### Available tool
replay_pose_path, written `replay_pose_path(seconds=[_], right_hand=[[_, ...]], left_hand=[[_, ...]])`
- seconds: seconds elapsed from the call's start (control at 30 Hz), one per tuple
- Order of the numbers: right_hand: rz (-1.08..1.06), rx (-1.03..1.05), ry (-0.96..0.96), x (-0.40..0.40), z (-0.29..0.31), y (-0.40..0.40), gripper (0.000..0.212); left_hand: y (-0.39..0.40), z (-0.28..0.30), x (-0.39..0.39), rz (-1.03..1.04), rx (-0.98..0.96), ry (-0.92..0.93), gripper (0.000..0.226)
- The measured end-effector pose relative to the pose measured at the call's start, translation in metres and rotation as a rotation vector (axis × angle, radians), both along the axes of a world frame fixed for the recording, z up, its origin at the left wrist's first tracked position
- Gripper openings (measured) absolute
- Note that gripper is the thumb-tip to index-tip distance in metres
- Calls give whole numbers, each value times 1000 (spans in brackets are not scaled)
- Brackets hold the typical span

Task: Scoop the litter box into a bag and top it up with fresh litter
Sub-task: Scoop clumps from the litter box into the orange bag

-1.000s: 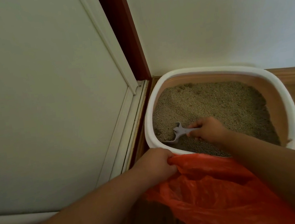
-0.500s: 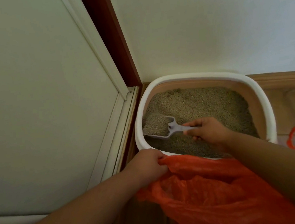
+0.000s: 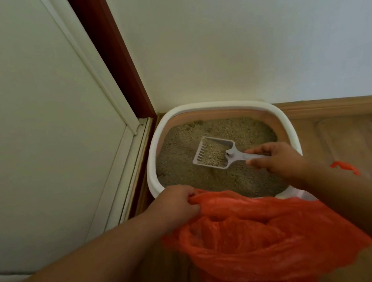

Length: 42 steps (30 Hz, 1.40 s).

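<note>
A white-rimmed litter box (image 3: 202, 106) full of beige litter (image 3: 244, 131) stands in the room's corner on the floor. My right hand (image 3: 276, 161) grips the handle of a pale grey slotted scoop (image 3: 214, 152), which is lifted above the litter with some grains in its pan. Just in front of the box an orange plastic bag (image 3: 262, 234) hangs open. My left hand (image 3: 173, 204) grips the bag's left rim and holds its mouth up against the box's near edge.
A white door panel (image 3: 36, 112) and a dark red door frame (image 3: 113, 56) stand close on the left. A pale wall (image 3: 237, 29) rises behind the box. Wooden floor (image 3: 349, 139) and a skirting board lie to the right, with the bag's other handle (image 3: 345, 165) there.
My right hand has drawn the scoop out of the litter at the box's left side and raised it toward the middle, holding grains. My left hand keeps its grip on the bag.
</note>
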State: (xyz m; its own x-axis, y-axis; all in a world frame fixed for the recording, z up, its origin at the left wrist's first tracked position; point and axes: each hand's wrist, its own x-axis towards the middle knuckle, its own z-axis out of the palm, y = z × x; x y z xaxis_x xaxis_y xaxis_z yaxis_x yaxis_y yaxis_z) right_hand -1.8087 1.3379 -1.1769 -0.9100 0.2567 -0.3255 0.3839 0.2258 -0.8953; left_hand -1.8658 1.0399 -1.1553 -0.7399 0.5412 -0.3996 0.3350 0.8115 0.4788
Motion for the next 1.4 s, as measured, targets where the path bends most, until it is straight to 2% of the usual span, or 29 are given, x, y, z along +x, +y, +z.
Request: replay_pose_path(seconds=[0.13,0.33,0.8,1.13,1.4], right_hand=[[0,-31,-23,8,1,5,25],[1,-67,-14,13,7,6,25],[39,-5,-39,15,15,1,20],[39,77,-2,15,17,9,21],[31,43,-9,21,21,17,20]], left_hand=[[3,-1,1,-1,5,-13,17],[1,0,1,3,6,-5,18],[-7,0,1,17,-1,-2,24],[-8,3,4,10,100,-41,57],[-6,5,2,25,100,-23,66]])
